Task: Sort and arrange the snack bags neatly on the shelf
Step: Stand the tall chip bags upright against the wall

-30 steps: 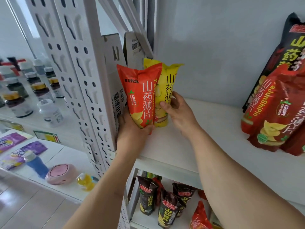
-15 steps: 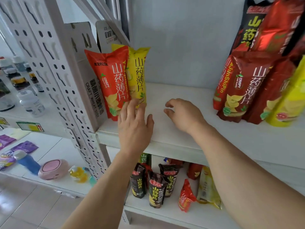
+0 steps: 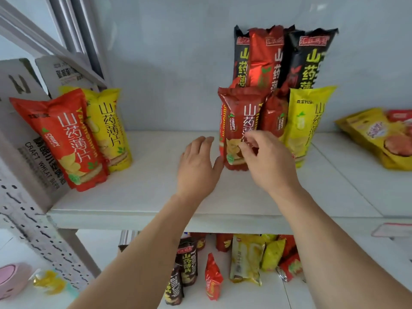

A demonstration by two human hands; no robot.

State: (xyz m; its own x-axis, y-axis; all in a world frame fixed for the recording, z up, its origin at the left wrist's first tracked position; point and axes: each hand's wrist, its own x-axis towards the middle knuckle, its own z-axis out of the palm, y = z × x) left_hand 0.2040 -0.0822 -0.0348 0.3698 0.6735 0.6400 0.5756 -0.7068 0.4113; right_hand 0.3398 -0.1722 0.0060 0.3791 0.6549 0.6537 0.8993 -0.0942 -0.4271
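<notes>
On the white shelf (image 3: pixel 145 197), an orange-red snack bag (image 3: pixel 66 139) and a yellow snack bag (image 3: pixel 109 130) stand side by side at the left, leaning on a cardboard box. In the middle stands a cluster: a dark red bag (image 3: pixel 236 114) in front, a smaller red bag (image 3: pixel 274 114), a yellow bag (image 3: pixel 307 121), and tall black and red bags (image 3: pixel 312 59) behind. My left hand (image 3: pixel 196 168) is spread flat, its thumb at the dark red bag's lower left edge. My right hand (image 3: pixel 267 161) hovers at that bag's front, fingers loosely curled, gripping nothing.
A printed cardboard box (image 3: pixel 29 157) and a perforated metal upright (image 3: pixel 33 230) bound the shelf's left end. Flat yellow snack packs (image 3: pixel 374 134) lie at the right. Several small bags (image 3: pixel 245 259) stand and lie jumbled on the lower shelf.
Both hands let go of the orange-red and yellow bags at the left, then moved right along the shelf to the dark red bag in the middle cluster.
</notes>
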